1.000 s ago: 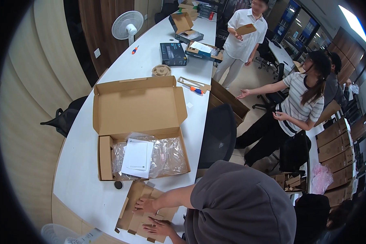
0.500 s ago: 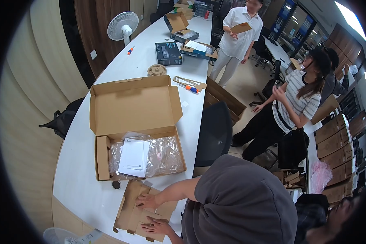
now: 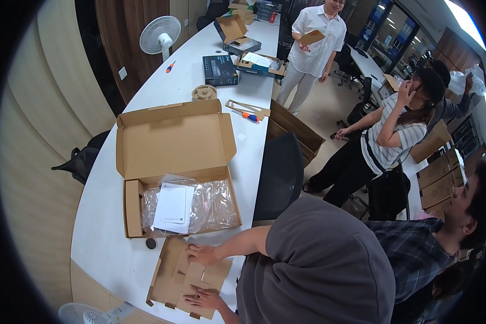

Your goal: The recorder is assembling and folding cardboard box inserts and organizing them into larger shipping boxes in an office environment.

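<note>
A flattened brown cardboard piece (image 3: 173, 281) with fold lines, tabs and slots lies on the white table, just nearer than an open carton. My right hand (image 3: 202, 254) rests on its far part, fingers stretched out and slightly bent. On the near part lies my left hand (image 3: 204, 297), its fingers spread flat. Neither hand is wrapped around anything. The open brown carton (image 3: 175, 140) has its lid raised. Inside it are clear plastic wrapping (image 3: 213, 205) and white paper sheets (image 3: 174, 205). My grey sleeve hides part of the table's right side.
A black round cap-like piece (image 3: 151, 243) sits beside the carton. Farther along the table (image 3: 100, 216) are a moulded pulp piece (image 3: 204, 93), an orange-blue screwdriver (image 3: 247, 115) and a dark box (image 3: 220, 70). A black chair (image 3: 281, 167) stands at the right edge. Several people are nearby.
My right hand has shifted slightly up toward the carton, its fingers closer together; my left hand stays on the cardboard. At the right, a person in plaid has come further into view.
</note>
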### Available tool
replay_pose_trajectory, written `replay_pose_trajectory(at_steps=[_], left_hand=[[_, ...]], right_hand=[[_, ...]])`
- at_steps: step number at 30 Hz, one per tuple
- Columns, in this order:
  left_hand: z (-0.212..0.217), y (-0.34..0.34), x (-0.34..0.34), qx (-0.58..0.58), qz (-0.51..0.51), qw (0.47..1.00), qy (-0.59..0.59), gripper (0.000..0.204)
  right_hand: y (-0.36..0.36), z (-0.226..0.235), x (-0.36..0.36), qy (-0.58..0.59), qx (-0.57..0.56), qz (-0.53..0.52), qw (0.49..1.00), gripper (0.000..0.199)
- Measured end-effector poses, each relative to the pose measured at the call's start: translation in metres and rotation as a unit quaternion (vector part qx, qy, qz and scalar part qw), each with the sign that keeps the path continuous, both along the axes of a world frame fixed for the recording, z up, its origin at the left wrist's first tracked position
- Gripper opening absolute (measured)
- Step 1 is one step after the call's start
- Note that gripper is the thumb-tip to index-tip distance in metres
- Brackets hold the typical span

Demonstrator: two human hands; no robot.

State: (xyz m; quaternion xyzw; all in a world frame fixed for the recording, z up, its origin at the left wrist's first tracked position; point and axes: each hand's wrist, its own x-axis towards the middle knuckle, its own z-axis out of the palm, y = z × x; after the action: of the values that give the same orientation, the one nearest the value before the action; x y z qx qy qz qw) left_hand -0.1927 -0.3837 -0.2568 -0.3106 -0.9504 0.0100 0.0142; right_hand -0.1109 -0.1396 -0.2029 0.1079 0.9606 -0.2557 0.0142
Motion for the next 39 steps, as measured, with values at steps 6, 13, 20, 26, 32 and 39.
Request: replay_pose_trajectory(at_steps=[6, 13, 20, 26, 32, 39], left_hand=[[0.005, 0.008, -0.002, -0.005, -0.01, 1.0, 0.003, 0.05], [-0.003, -0.005, -0.001, 0.004, -0.011, 0.999, 0.033, 0.051], [-0.001, -0.001, 0.005, -0.006, 0.007, 1.0, -0.007, 0.051], [0.007, -0.004, 0.001, -0.013, 0.012, 1.0, -0.008, 0.051], [0.016, 0.008, 0.0, -0.008, 0.002, 1.0, -0.007, 0.051], [-0.007, -0.008, 0.001, 0.014, -0.009, 0.999, 0.032, 0.05]], right_hand=[[-0.003, -0.012, 0.036, 0.034, 0.011, -0.033, 0.999, 0.064], [-0.007, -0.014, 0.063, -0.034, -0.032, 0.002, 0.999, 0.074], [-0.008, -0.022, 0.041, -0.085, -0.228, -0.148, 0.959, 0.064], [-0.021, -0.017, -0.019, -0.172, -0.271, -0.462, 0.827, 0.054], [0.001, -0.014, -0.027, -0.201, -0.248, -0.471, 0.822, 0.046], [0.001, 0.008, -0.016, -0.177, -0.22, -0.463, 0.84, 0.021]])
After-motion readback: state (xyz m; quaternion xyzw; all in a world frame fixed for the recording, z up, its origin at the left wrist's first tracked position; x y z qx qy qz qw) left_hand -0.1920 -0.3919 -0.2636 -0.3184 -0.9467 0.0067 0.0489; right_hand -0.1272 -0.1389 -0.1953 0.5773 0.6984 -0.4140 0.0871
